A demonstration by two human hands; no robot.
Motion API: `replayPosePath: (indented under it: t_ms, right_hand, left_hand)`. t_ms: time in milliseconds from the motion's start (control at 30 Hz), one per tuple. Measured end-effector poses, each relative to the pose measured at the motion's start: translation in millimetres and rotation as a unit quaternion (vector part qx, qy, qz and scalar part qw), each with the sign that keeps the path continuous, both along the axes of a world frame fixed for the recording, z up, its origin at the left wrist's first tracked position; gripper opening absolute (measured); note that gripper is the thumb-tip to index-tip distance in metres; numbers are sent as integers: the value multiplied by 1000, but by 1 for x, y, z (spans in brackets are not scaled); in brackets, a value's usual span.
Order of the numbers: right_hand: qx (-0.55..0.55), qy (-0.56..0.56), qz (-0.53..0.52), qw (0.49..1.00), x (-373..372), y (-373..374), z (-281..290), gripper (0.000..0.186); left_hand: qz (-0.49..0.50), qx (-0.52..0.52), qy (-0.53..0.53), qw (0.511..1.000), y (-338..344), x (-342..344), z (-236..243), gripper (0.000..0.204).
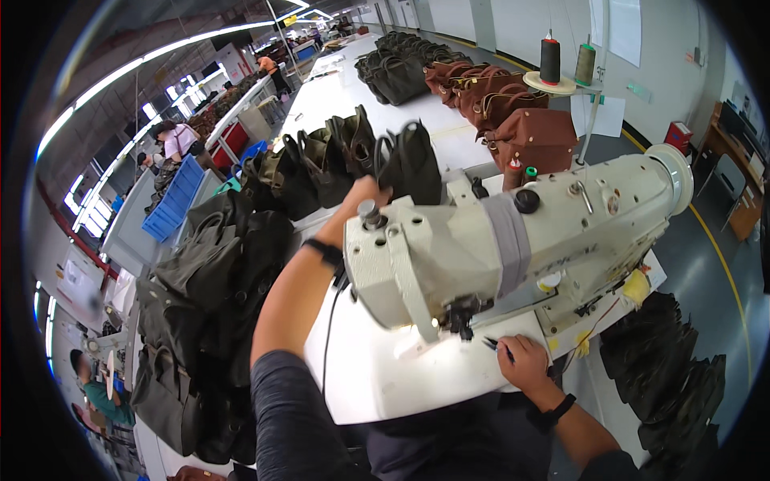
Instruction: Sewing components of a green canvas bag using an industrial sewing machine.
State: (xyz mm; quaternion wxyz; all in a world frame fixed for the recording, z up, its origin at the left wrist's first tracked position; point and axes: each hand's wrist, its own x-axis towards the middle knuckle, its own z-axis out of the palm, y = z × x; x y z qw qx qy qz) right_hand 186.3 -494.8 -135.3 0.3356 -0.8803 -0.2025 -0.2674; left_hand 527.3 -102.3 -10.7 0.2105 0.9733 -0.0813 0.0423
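Dark sleeve (297,417) and bare forearm rise from 7 o'clock, a black band at the wrist, toward the left hand (367,192) just above the middle of the view. That hand reaches behind the machine's head to the near edge of a dark bag (413,168) at 1 o'clock; its fingertips are hidden, so whether it grips cannot be told.

Between 4 and 5 o'clock, the right hand (525,365) is closed around a black tool (501,347), its pointed tip toward 10 o'clock, over the white worktop (369,393). This wrist wears a black band too.

The sewing machine (449,248) stretches from the centre to 2 o'clock, a grey wrap (507,244) around its arm. Dark lettering (573,255) marks its side at 3 o'clock, slanted and blurred. Two spools (550,62) stand between 1 and 2 o'clock. Behind them hangs a white wall sheet (624,30), any print too small to read.

Brown bags (533,140) sit at 2 o'clock, a row of dark green bags (321,164) at 11, a large dark pile (212,313) at 8, and dark pieces (662,361) at 4. A blue crate (172,200) stands at 9 o'clock, and a co-worker (178,140) bends at 10.
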Motion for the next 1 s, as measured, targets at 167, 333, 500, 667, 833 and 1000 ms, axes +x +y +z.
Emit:
replayPosePath:
  t_ms: [167, 333, 500, 667, 833, 1000]
  right_hand:
    - [-15, 8, -23, 1000, 1, -8, -8, 7]
    - [-36, 30, -35, 998, -2, -13, -1, 6]
    - [-47, 10, 63, 997, 6, 0, -21, 6]
    - [-150, 62, -4, 987, -18, -39, -53, 10]
    - [-27, 31, 38, 998, 2, -3, -25, 6]
    - [-27, 47, 15, 998, -8, -9, -16, 7]
  left_hand:
    - [236, -95, 20, 967, -90, 91, 70, 40]
    - [238, -77, 6, 968, -102, 139, 45, 42]
    - [82, -251, -6, 965, 20, 171, -32, 74]
    - [156, -447, 181, 862, -97, 147, -5, 68]
    - [155, -156, 233, 947, 2, 74, 16, 55]
    - [164, 183, -51, 968, 56, -86, 82, 36]
